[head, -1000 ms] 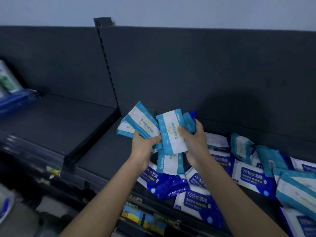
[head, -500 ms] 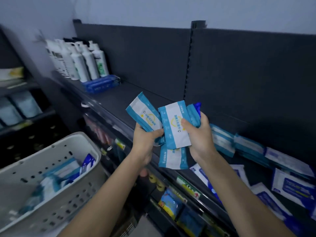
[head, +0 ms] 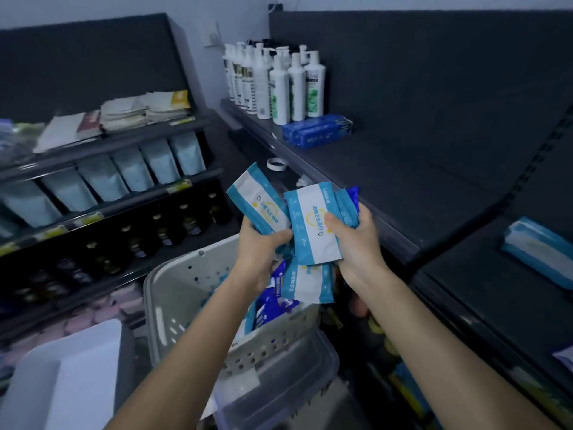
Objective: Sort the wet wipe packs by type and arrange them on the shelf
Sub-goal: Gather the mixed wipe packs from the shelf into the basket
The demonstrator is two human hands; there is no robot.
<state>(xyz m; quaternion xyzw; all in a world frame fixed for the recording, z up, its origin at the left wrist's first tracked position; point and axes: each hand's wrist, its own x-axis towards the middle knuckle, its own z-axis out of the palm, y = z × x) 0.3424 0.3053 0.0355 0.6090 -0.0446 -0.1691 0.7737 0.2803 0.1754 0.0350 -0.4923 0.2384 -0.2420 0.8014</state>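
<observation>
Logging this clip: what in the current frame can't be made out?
Head view:
- Count of held packs: they overlap, and the left hand and right hand cover parts.
- Dark blue pack: only an edge shows behind lighter ones.
- Basket contents: mostly hidden by packs and forearms.
- Shelf pack: cut off at right edge.
- Bottle labels: too small.

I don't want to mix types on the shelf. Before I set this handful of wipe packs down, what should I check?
1. Left hand grips a light-blue pack: ok.
2. Right hand grips the middle pack: ok.
3. Handful all one type: not ok; a dark-blue pack sits behind the light-blue ones.
4. Lowest pack secure: cannot tell; its grip is hidden.
5. Bare shelf nearby: ok, just past the right hand.
6. Matching pile to join: ok; a light-blue stack lies on the shelf at far right.
</observation>
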